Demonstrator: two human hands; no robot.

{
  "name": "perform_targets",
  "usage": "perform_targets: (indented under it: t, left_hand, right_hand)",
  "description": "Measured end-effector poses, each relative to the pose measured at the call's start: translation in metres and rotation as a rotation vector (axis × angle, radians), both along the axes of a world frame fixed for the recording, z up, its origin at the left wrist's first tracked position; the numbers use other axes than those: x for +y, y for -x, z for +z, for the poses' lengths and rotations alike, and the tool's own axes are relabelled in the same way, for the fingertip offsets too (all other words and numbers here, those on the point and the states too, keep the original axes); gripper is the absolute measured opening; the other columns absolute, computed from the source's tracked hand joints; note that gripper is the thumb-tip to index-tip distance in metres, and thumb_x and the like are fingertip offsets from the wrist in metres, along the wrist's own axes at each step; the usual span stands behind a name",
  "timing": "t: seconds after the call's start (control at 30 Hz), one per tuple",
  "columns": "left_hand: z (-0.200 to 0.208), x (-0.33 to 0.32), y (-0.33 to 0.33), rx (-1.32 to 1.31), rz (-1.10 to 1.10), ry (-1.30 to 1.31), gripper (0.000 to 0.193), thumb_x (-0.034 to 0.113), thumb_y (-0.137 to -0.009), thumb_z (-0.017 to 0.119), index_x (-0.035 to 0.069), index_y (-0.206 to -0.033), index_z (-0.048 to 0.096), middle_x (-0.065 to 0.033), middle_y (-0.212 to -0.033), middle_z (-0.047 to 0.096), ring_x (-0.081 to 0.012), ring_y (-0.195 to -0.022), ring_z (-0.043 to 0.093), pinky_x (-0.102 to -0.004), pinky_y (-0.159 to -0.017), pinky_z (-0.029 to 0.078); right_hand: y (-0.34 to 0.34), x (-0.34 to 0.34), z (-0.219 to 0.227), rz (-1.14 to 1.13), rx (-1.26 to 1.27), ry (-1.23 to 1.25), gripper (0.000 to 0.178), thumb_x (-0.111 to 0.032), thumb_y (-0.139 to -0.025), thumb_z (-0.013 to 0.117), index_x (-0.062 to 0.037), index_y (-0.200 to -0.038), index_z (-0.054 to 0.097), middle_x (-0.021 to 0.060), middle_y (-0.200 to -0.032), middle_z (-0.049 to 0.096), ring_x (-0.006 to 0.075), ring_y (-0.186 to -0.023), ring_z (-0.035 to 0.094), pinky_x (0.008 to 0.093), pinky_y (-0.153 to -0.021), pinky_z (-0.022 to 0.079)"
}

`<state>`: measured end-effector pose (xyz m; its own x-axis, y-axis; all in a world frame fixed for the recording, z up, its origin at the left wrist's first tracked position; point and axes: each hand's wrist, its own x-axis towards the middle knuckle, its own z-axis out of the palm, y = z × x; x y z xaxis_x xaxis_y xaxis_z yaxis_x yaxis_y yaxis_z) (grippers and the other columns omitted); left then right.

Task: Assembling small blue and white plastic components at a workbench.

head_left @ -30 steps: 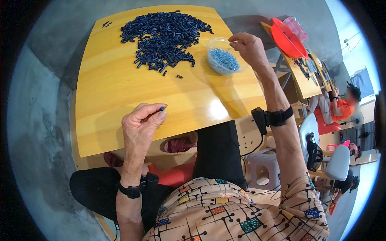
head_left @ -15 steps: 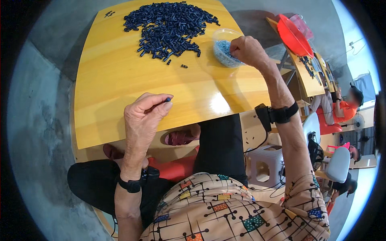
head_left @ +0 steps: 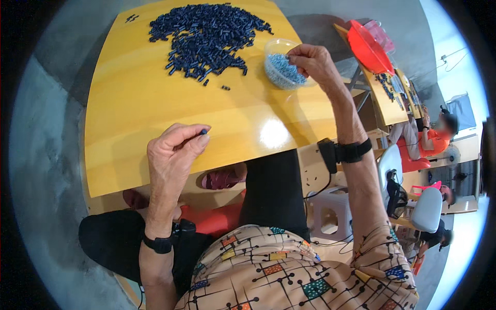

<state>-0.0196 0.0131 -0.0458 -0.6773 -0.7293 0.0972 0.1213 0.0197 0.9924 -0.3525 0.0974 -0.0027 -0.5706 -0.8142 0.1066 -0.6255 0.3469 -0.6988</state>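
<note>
My left hand (head_left: 170, 154) is raised over the near part of the yellow table (head_left: 119, 119). Thumb and forefinger pinch a small dark blue cylindrical piece (head_left: 203, 132), its end showing at the fingertips. At the far right, my right hand (head_left: 315, 63) hangs over a clear plastic tub (head_left: 267, 66) of tiny light-blue pieces (head_left: 287, 69). Its fingertips are pinched together above them; whatever they hold is too small to name. A large heap of dark cylindrical pieces (head_left: 209, 39) covers the far middle of the table.
Two loose dark pieces (head_left: 226, 88) lie just in front of the heap, and several more (head_left: 132, 18) at the far left corner. A red basin (head_left: 369, 49) sits on another table at right. A white stool (head_left: 330, 209) and seated people are beyond my right arm.
The right hand has lifted its fingertips out of the tiny light-blue pieces. My left hand keeps its pinch on the dark piece. The whole view has shifted slightly.
</note>
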Motion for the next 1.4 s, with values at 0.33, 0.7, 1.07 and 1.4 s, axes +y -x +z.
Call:
perform_targets:
  t: [0.33, 0.7, 1.07, 1.4]
  left_hand:
    - [0.002, 0.002, 0.002, 0.029, -0.058, -0.061, 0.017, 0.007, -0.079, 0.065, -0.002, -0.093, 0.066, -0.0027, -0.074, 0.058, -0.0091, -0.065, 0.054, -0.0208, -0.062, 0.044]
    - [0.006, 0.009, 0.009, 0.066, -0.044, -0.177, 0.016, 0.008, -0.080, 0.066, -0.002, -0.093, 0.066, -0.0046, -0.077, 0.063, -0.0099, -0.065, 0.057, -0.0215, -0.063, 0.047]
    - [0.004, 0.012, 0.013, 0.020, -0.071, -0.167, 0.017, 0.008, -0.079, 0.067, -0.002, -0.093, 0.066, -0.0053, -0.078, 0.064, -0.0098, -0.065, 0.058, -0.0208, -0.063, 0.047]
    - [0.003, 0.014, 0.015, 0.019, -0.089, -0.120, 0.013, 0.005, -0.079, 0.066, -0.002, -0.091, 0.067, -0.0030, -0.071, 0.062, -0.0062, -0.062, 0.055, -0.0184, -0.058, 0.045]
  right_hand:
    - [-0.009, 0.012, 0.013, 0.097, -0.530, 0.215, 0.014, -0.014, -0.085, 0.059, -0.0007, -0.084, 0.063, 0.0003, -0.069, 0.060, 0.0038, -0.053, 0.047, 0.0182, -0.046, 0.037]
    - [-0.024, 0.012, 0.021, 0.061, -0.366, 0.212, 0.017, -0.016, -0.084, 0.060, 0.0012, -0.082, 0.063, 0.0037, -0.068, 0.061, 0.0063, -0.055, 0.052, 0.0205, -0.049, 0.042]
    - [-0.003, 0.016, 0.015, 0.118, 0.583, -0.175, 0.013, -0.010, -0.070, 0.063, -0.0042, -0.082, 0.066, 0.0120, -0.074, 0.066, 0.0238, -0.067, 0.064, 0.0321, -0.063, 0.050]
    - [-0.003, 0.004, 0.004, 0.201, 0.759, -0.334, 0.016, -0.006, -0.064, 0.064, -0.0034, -0.080, 0.066, 0.0119, -0.073, 0.065, 0.0250, -0.063, 0.063, 0.0329, -0.059, 0.050]
